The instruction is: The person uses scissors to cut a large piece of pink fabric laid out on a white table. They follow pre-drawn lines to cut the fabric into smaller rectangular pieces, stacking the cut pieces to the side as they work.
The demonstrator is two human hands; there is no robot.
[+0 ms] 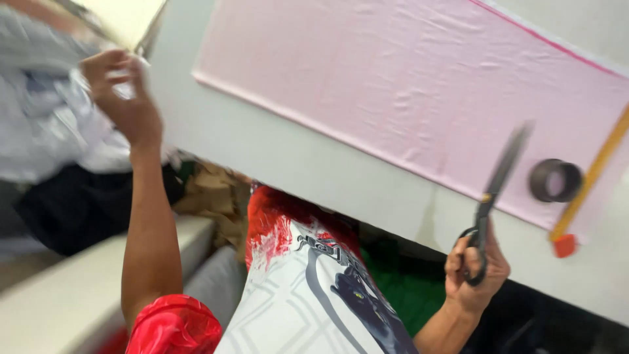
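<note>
My right hand [473,270] grips the black handles of a pair of scissors [498,180], blades pointing up over the edge of a pink fabric sheet [406,78] spread on a white table [295,157]. My left hand [121,92] reaches out to the far left and clutches a pale grey-white cloth [46,124] in a heap off the table's end. The picture is motion-blurred.
A dark ring-shaped tape roll [555,180] and a yellow measuring stick [593,174] with an orange end lie on the pink fabric at the right. Brown paper [213,193] and dark cloth [72,206] sit below the table edge. A pale bench [78,288] runs at lower left.
</note>
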